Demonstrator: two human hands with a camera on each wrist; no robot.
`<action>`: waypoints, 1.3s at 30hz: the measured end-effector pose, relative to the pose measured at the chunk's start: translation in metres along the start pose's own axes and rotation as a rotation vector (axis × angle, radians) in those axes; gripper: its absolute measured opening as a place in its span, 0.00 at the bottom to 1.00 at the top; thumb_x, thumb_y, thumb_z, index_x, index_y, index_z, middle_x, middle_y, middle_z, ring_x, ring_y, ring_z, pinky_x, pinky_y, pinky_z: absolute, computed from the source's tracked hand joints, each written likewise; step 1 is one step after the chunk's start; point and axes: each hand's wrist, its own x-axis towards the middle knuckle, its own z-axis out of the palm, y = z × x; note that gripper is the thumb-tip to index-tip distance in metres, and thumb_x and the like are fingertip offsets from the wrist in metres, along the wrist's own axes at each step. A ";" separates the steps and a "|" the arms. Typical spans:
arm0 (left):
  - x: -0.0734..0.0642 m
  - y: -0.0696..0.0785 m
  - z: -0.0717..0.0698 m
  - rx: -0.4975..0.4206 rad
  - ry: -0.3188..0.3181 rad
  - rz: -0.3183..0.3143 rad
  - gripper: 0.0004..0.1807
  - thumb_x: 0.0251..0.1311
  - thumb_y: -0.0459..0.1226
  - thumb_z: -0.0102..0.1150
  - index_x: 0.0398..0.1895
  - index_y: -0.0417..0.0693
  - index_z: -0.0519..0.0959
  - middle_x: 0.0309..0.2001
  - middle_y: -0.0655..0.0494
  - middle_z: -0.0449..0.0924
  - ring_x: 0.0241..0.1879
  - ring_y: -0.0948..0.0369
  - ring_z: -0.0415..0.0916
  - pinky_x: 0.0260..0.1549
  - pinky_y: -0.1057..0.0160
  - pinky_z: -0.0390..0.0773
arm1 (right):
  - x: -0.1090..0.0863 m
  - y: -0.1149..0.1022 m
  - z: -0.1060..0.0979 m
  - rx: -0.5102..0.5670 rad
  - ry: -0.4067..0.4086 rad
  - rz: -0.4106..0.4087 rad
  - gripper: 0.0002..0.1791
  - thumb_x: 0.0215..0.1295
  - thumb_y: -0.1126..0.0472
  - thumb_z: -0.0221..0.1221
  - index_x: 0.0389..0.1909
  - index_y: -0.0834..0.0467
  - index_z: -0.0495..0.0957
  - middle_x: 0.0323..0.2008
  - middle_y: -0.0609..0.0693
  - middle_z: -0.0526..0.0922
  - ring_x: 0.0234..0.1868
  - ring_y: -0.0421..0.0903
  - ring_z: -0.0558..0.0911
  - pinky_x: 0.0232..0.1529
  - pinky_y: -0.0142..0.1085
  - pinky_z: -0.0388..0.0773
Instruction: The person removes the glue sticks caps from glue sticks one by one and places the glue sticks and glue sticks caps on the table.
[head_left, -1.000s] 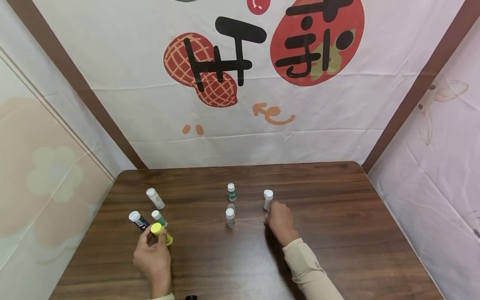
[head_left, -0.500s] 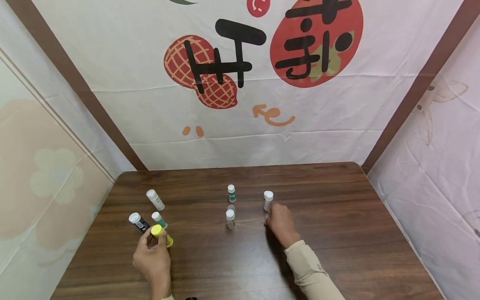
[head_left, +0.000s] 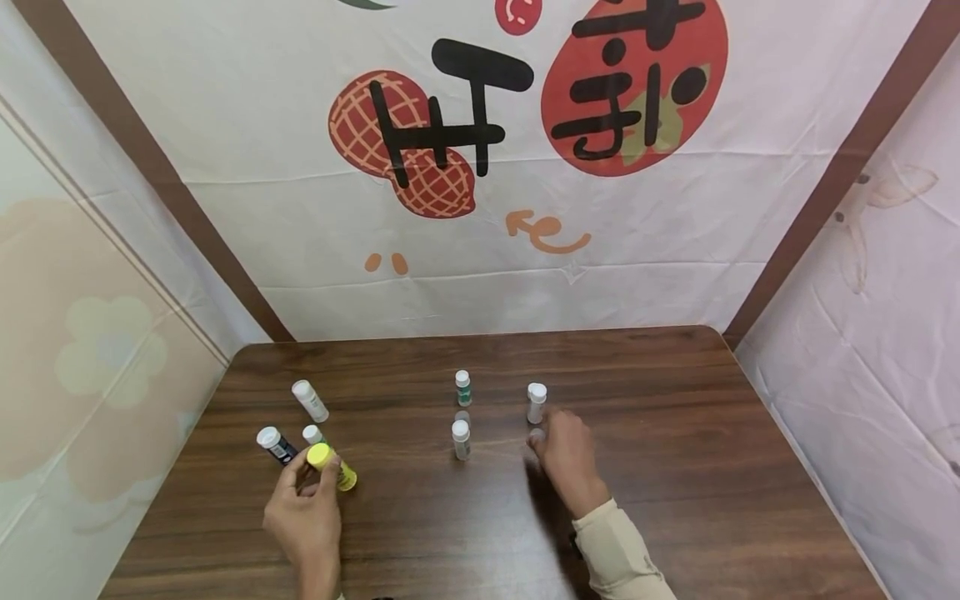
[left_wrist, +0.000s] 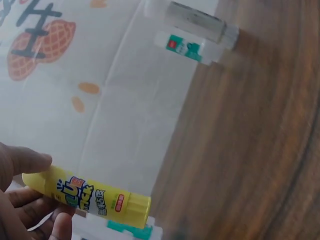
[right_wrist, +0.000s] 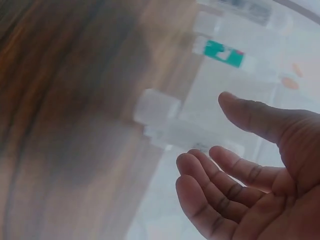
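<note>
My left hand [head_left: 303, 512] grips a yellow glue stick [left_wrist: 90, 195] near its upper end, tilted, thumb on one side and fingers on the other. Behind it stand a green-and-white glue stick [head_left: 313, 434], a dark blue one [head_left: 277, 445] and a white one [head_left: 310, 401]. My right hand [head_left: 567, 458] holds nothing; its thumb and fingers are apart in the right wrist view. Close to its fingertips a translucent cap [right_wrist: 157, 106] stands on the table, in front of a white glue stick [head_left: 536, 404].
On the brown wooden table [head_left: 675, 442], a green-labelled glue stick [head_left: 463, 389] stands mid-table at the back. In front of it are a clear cap [head_left: 462, 417] and a whitish glue stick [head_left: 461, 440]. A printed cloth [head_left: 480, 300] hangs behind the table.
The yellow glue stick has shifted slightly right, showing more of its label and lower end. My right fingers have parted and drawn back from the translucent cap, which now shows.
</note>
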 end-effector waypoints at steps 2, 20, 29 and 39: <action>-0.001 0.005 0.000 -0.010 -0.008 0.011 0.18 0.52 0.36 0.71 0.46 0.40 0.83 0.41 0.42 0.84 0.20 0.77 0.72 0.19 0.81 0.68 | -0.001 -0.005 -0.005 -0.011 0.024 -0.010 0.16 0.39 0.64 0.74 0.31 0.61 0.82 0.23 0.54 0.80 0.27 0.57 0.82 0.26 0.49 0.76; -0.018 0.046 0.004 -0.238 -0.229 0.034 0.16 0.49 0.27 0.71 0.44 0.34 0.83 0.33 0.57 0.83 0.26 0.70 0.77 0.24 0.78 0.74 | -0.016 -0.043 -0.028 0.261 -0.118 -0.053 0.13 0.53 0.60 0.70 0.39 0.60 0.82 0.31 0.49 0.85 0.32 0.45 0.83 0.33 0.35 0.78; -0.033 0.069 0.012 -0.400 -0.423 0.004 0.14 0.48 0.21 0.68 0.40 0.27 0.81 0.30 0.53 0.83 0.26 0.66 0.76 0.25 0.75 0.74 | -0.024 -0.062 -0.034 0.573 -0.286 -0.198 0.17 0.59 0.53 0.67 0.44 0.61 0.82 0.36 0.50 0.86 0.35 0.39 0.83 0.38 0.41 0.81; -0.048 0.083 0.025 -0.465 -0.608 0.011 0.14 0.49 0.22 0.68 0.41 0.28 0.80 0.34 0.42 0.83 0.27 0.61 0.79 0.28 0.71 0.78 | -0.027 -0.067 -0.032 0.696 -0.401 -0.185 0.22 0.58 0.48 0.67 0.48 0.57 0.81 0.41 0.46 0.85 0.40 0.40 0.83 0.44 0.41 0.79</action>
